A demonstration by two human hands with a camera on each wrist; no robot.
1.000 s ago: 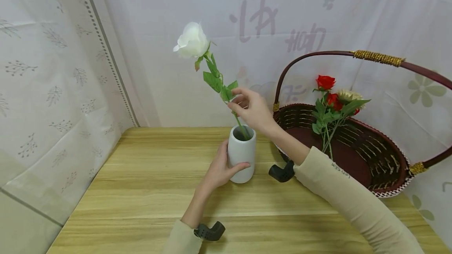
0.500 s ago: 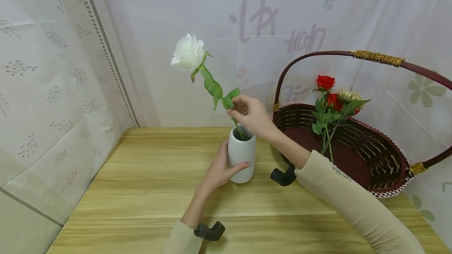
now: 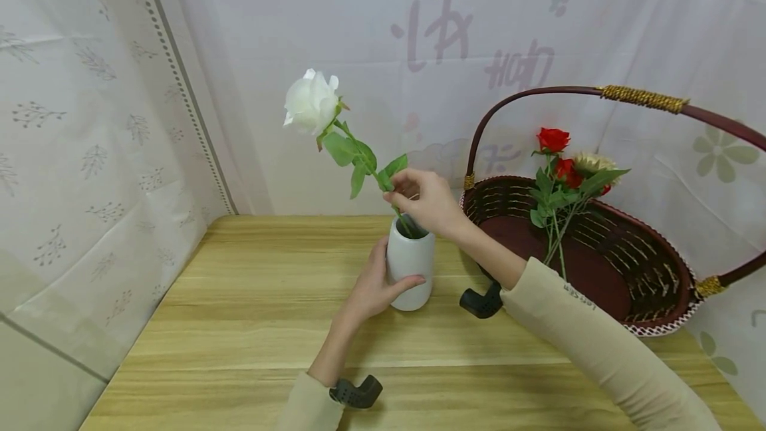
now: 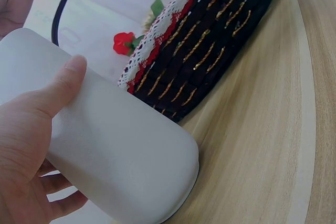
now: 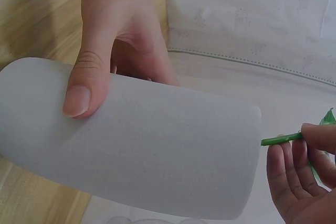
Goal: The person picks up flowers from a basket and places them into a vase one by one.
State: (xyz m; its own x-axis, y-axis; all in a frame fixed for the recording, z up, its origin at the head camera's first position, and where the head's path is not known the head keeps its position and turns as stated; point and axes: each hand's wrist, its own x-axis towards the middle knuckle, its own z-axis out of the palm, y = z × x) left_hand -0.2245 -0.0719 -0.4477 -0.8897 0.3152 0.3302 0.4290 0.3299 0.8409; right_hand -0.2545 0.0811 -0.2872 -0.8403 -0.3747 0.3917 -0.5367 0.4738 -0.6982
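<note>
A white vase (image 3: 410, 268) stands upright on the wooden table. My left hand (image 3: 374, 288) grips it from the left side, with the thumb across its front, as the left wrist view shows too. Just above the vase's mouth, my right hand (image 3: 427, 201) pinches the green stem of a white rose (image 3: 312, 102). The stem's lower end is inside the vase, and the flower leans up and to the left. In the right wrist view, the green stem (image 5: 282, 139) passes between thumb and fingers beside the vase rim.
At the right stands a dark woven basket (image 3: 649, 265) with a tall arched handle (image 3: 538, 91). Red roses (image 3: 553, 140) and a cream flower (image 3: 592, 163) lean inside it. A printed curtain (image 3: 299, 12) hangs behind the table (image 3: 257, 324).
My right hand has moved slightly down with the rose, and the bloom has sunk lower and a little to the left. My left hand and the vase have stayed in place.
</note>
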